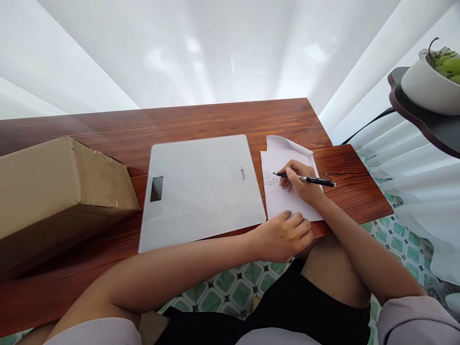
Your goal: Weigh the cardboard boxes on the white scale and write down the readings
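My right hand (pixel 299 179) is closed around a black pen (pixel 318 180), its tip at the left part of a white sheet of paper (pixel 283 203). Small handwritten characters and an oval outline show near the tip. The paper's top edge is curled over. My left hand (pixel 285 235) lies at the paper's lower edge, its fingers bent and pressed on it; the thumb is hidden. Just left of the paper is a flat white scale (pixel 201 187) with a dark display window, and my left forearm passes along its front edge.
A brown cardboard box (pixel 39 177) stands at the left of the wooden table (pixel 201 120). White curtains (pixel 215 52) hang behind. On the right, a white bowl (pixel 427 86) of green fruit sits on a dark wavy-edged stand (pixel 395 91). Patterned green tiles (pixel 223 282) cover the floor.
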Available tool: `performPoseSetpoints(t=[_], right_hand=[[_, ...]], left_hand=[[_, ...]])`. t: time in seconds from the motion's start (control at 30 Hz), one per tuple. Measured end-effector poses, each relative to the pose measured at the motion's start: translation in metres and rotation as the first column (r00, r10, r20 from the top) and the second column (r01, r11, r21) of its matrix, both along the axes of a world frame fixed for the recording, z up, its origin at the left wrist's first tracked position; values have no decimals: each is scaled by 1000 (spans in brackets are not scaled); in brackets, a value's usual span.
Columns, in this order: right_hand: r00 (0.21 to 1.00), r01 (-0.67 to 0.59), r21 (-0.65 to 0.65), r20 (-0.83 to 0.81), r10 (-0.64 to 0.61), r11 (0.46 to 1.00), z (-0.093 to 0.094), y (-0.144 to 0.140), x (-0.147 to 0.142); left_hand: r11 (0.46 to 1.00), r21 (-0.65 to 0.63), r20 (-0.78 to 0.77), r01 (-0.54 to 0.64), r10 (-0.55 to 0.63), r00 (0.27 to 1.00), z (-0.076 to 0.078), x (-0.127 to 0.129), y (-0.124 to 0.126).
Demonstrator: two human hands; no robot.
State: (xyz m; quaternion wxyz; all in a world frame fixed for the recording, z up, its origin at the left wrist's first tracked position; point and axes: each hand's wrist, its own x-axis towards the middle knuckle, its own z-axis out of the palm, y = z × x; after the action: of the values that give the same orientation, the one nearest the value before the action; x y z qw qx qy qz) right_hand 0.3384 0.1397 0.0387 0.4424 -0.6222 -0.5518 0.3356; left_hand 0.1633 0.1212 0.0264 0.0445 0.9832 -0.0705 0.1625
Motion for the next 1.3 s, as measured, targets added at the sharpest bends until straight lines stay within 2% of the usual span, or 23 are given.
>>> performPoseSetpoints(t=[0.13,0.27,0.43,0.63,0.97,1.3], right_hand=[[982,93,48,158,-99,995,-1,0,-4],[987,43,5,154,-43,999,0,-2,-4],[966,35,-29,256,-26,999,1,-2,-4],[978,11,-51,207,0,999,-2,-1,-5],[970,-15,-54,243,27,998,-3,1,-5],[976,0,-40,218,8,999,-4,0,-5]], left_hand=[[1000,9,6,0,0,1000,1,-1,0],[1000,14,-2,3,-3,1000,1,-1,0],[1000,24,-8,-2,2,1000,1,0,1],[1000,10,16,2,-3,1000,0,0,1],[1000,12,3,-5,5,1000,1,0,0],[1000,-12,7,1,-1,1000,-1,0,1]])
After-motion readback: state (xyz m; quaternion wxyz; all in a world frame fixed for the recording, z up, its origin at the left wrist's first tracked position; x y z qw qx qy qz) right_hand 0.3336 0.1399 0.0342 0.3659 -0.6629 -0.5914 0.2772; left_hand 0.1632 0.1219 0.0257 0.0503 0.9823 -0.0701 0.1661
